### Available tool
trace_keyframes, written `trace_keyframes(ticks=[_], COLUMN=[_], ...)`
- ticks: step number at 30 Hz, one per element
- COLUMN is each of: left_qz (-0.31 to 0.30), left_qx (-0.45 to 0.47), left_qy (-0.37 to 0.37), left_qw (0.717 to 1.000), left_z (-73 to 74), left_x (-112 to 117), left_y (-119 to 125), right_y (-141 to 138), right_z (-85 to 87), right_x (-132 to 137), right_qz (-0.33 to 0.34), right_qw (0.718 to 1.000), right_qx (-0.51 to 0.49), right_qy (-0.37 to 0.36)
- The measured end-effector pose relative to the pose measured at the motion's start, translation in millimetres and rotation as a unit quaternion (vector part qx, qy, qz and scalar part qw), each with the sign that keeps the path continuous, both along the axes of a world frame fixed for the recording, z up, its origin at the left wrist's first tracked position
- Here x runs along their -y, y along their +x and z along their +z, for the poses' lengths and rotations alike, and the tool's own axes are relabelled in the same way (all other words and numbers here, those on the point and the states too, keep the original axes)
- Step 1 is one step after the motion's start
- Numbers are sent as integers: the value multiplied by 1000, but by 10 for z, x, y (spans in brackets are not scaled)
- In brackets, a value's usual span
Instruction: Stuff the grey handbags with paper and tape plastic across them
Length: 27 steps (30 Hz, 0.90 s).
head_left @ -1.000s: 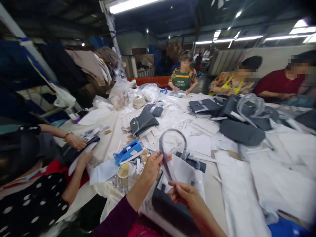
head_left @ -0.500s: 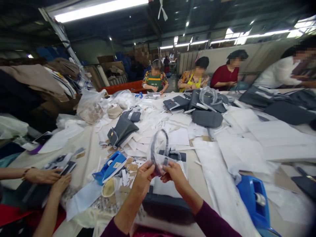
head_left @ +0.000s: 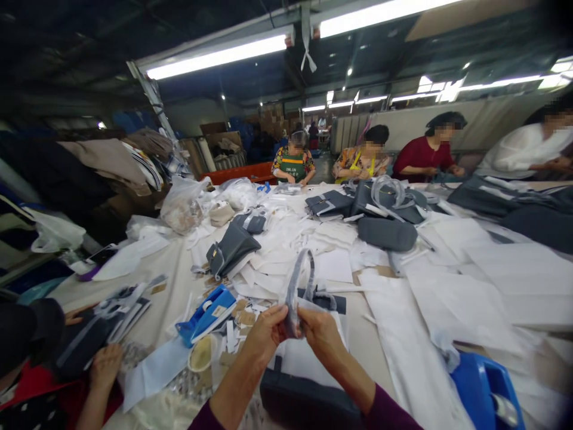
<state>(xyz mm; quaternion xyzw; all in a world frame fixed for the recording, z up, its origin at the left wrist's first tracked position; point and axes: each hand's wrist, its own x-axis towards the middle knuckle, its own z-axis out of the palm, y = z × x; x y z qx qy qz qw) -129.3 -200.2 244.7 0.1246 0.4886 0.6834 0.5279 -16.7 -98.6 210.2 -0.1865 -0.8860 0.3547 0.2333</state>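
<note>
A dark handbag [head_left: 308, 399] lies in front of me with white sheet material [head_left: 298, 358] over part of it. One of its looped handles [head_left: 295, 280] stands upright, partly covered in clear plastic film. My left hand [head_left: 272, 327] pinches the base of that handle from the left. From the right, my right hand [head_left: 319, 329] closes on the same spot, its fingers curled close to my left fingertips. Behind my right hand a second wrapped handle [head_left: 329, 298] is partly visible. Exactly how the film sits between my fingers is hidden.
Left of my arms are a blue tape dispenser [head_left: 206, 313] and a round tub [head_left: 202, 353]. Another blue dispenser [head_left: 486, 385] stands at right. Dark bags [head_left: 387, 233] and white sheets cover the table beyond. A co-worker [head_left: 40, 358] handles a bag at left; several people work opposite.
My view has shifted, so the scene sits further right and lower. My hands have drawn closer together around the handle base. The co-worker at left has leaned into view.
</note>
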Motion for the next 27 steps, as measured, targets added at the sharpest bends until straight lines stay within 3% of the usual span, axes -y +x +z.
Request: trace_keyframes(ticks=[8, 15, 19, 22, 24, 27], left_qz=[-35, 126, 123, 113, 106, 135], left_qx=[-18, -141, -204, -204, -193, -218], left_qy=[37, 79, 70, 57, 56, 21], left_qw=[999, 979, 969, 971, 974, 966], left_z=[-148, -151, -173, -223, -239, -205], left_x=[-13, -97, -143, -201, -227, -239], left_y=[6, 66, 131, 238, 284, 254], right_y=[-84, -14, -34, -125, -169, -172], right_z=[-126, -22, 122, 153, 136, 113], right_x=[-48, -55, 31, 79, 79, 42], right_qz=[7, -114, -46, -91, -116, -128], right_qw=[997, 956, 912, 872, 859, 897], right_qx=[-72, -140, -120, -190, -219, -225], right_qy=[-6, -232, -388, -441, -448, -357])
